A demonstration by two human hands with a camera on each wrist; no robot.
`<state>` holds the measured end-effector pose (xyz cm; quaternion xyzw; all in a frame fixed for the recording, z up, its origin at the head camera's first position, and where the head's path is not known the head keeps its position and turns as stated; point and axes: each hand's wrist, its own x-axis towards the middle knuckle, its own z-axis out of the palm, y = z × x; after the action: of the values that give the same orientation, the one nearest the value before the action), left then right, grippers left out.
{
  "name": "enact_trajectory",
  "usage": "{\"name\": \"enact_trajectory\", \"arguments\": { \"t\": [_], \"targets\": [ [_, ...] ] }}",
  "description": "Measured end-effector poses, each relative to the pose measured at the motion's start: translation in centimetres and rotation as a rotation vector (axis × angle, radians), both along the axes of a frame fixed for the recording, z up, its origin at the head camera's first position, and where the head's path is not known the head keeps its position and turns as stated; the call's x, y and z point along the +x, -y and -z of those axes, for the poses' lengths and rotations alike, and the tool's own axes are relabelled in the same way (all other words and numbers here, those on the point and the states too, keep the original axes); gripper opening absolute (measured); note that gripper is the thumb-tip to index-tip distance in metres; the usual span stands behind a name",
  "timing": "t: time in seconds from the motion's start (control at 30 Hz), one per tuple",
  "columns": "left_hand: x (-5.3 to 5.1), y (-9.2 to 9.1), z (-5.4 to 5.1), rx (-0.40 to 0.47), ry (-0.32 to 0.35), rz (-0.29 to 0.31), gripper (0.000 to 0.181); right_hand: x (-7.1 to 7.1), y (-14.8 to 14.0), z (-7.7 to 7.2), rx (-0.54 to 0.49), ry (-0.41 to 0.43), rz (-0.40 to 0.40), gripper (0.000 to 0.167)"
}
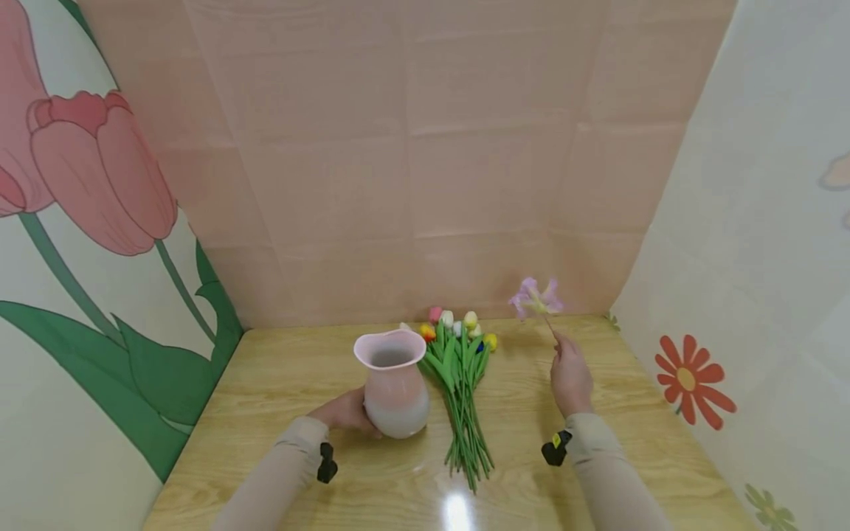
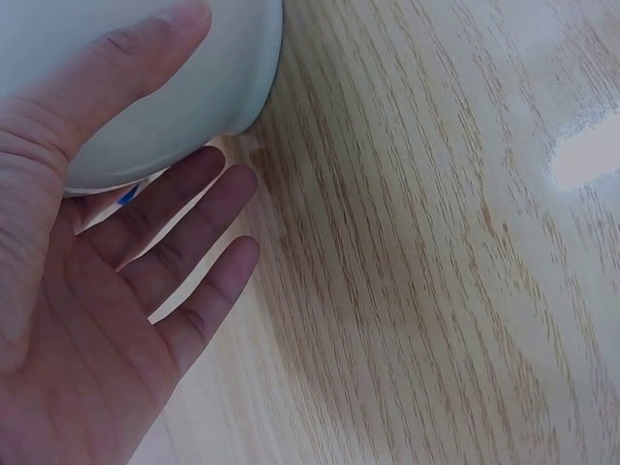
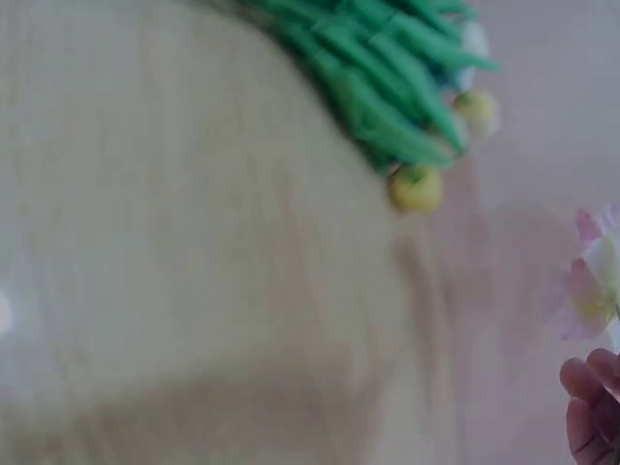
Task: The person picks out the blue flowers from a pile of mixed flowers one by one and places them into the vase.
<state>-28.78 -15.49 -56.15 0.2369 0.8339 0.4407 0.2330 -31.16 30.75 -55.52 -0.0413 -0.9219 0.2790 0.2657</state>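
A pink-and-white vase (image 1: 397, 402) with a wavy flared rim is at the middle left of the table. My left hand (image 1: 348, 411) holds it low on its left side. In the left wrist view the thumb (image 2: 126, 63) lies across the vase's pale wall (image 2: 228, 68), with the other fingers around the far side near its base. Off to the right, my right hand (image 1: 572, 375) pinches the thin stem of a pale purple artificial flower (image 1: 536, 299), raised above the table. The right wrist view catches only part of that flower (image 3: 591, 281) and some fingertips (image 3: 586, 417).
Between the hands lies a bunch of artificial tulips (image 1: 461, 369), blooms away from me and green stems toward me. The wooden table (image 1: 279, 376) meets a pinkish backdrop (image 1: 412, 184) behind, with flower-printed sheets (image 1: 744, 295) at both sides.
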Motion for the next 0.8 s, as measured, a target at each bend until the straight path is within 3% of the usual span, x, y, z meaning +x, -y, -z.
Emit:
{"name": "enact_trajectory", "arguments": {
  "t": [0.27, 0.6, 0.8],
  "targets": [
    [-0.3, 0.2, 0.4, 0.001, -0.013, 0.013, 0.090, 0.8, -1.6, 2.5, 0.012, 0.161, 0.056, 0.043],
    [-0.5, 0.3, 0.8, 0.004, -0.005, 0.010, 0.090, 0.8, -2.7, 4.6, 0.122, 0.390, 0.047, 0.040],
    [-0.5, 0.3, 0.8, -0.012, -0.006, 0.001, 0.090, 1.2, -2.8, 4.6, 0.176, 0.414, 0.038, 0.035]
  ]
}}
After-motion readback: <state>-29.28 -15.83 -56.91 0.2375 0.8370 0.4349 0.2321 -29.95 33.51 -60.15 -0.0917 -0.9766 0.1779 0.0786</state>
